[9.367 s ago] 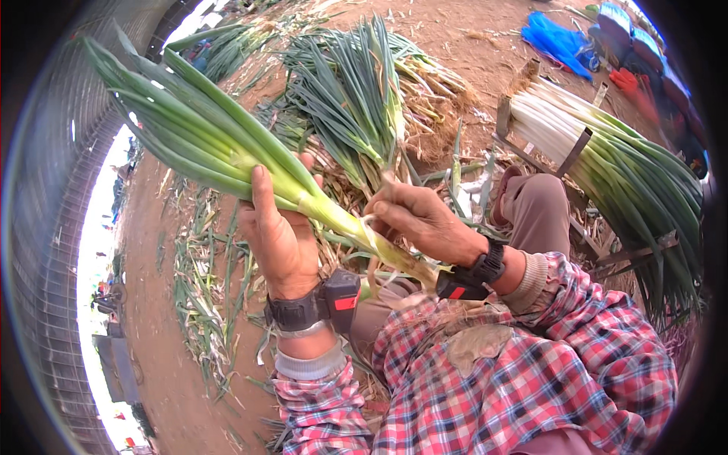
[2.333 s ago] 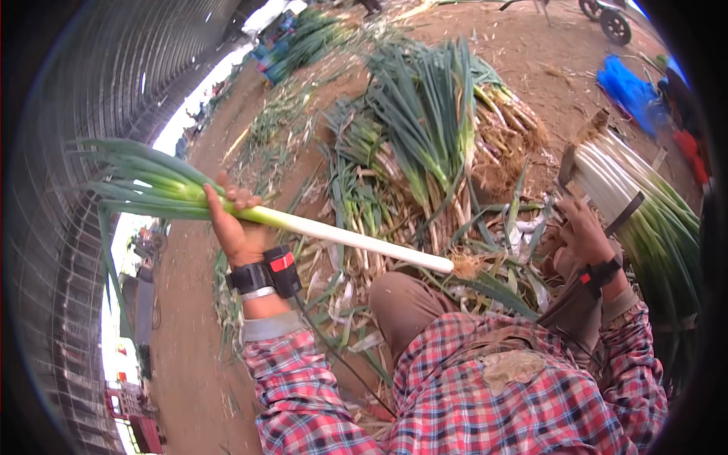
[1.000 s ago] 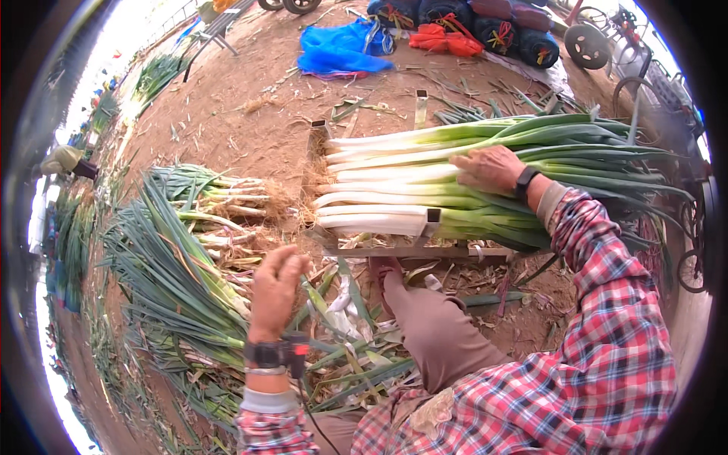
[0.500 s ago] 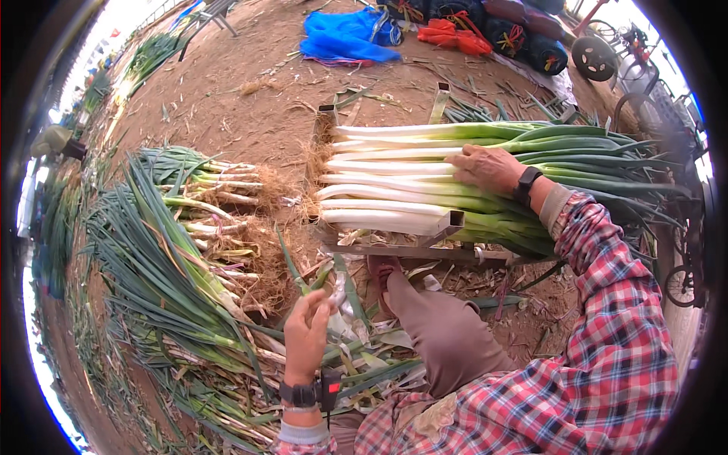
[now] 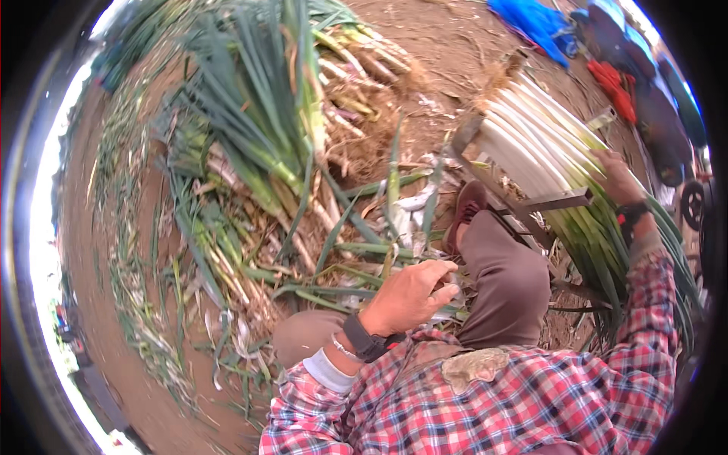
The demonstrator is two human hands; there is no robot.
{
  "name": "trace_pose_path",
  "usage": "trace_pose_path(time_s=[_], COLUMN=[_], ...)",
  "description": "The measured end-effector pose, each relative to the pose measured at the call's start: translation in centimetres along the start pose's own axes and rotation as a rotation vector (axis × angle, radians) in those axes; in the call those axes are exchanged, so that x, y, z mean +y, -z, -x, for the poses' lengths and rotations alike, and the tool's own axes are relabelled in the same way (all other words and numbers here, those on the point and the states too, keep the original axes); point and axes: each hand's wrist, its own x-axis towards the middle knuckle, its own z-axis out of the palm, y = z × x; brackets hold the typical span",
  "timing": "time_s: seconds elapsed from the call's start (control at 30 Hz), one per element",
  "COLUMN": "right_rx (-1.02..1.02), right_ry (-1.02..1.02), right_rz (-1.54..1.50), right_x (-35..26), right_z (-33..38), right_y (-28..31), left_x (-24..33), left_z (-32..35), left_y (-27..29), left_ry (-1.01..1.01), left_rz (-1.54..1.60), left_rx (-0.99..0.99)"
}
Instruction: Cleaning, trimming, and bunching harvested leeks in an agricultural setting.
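The long white-stemmed, green-leaved leeks (image 5: 531, 133) were carried in a dark metal rack (image 5: 561, 199) with short upright posts. Their root ends were lined up along the rack's upper left edge, and their dark green leaves were spread past its opposite edge. The bare right hand (image 5: 622, 180) was laid on the leeks, toward the rack's far right edge, where white stem was met by green; because that hand was small and partly blurred, it could not be told whether its fingers were clamped on a stem or only rested there.

The bare left hand (image 5: 413, 296), banded at the wrist by a black strap (image 5: 368, 339), was held above the lap, well apart from the rack. Its fingers were bent together in a loose curl, with the thumb drawn in close beside them.

On the brown earth ground (image 5: 129, 318), a heap of untrimmed green leeks with brown roots (image 5: 258, 114) was piled left of the rack, and crumpled bright blue netting (image 5: 535, 26) was left beyond the rack's upper corner.
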Motion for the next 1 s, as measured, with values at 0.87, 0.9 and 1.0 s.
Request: trace_pose_path(time_s=[0.87, 0.9, 1.0], right_rx=[-0.458, -0.507, -0.572], right_ry=[-0.072, -0.111, -0.128], right_rz=[-0.801, -0.853, -1.041], right_x=[-72.3, -71.9, -69.8], right_z=[-20.2, -21.6, -22.6], right_y=[-27.4, -27.6, -25.8], left_x=[-3.9, -3.8, -4.8], left_z=[23.4, 23.3, 23.3], left_y=[12.6, 12.8, 12.5], left_ry=[0.089, 0.122, 0.019], left_rz=[0.952, 1.0, 0.838], left_rx=[0.886, 0.889, 0.831])
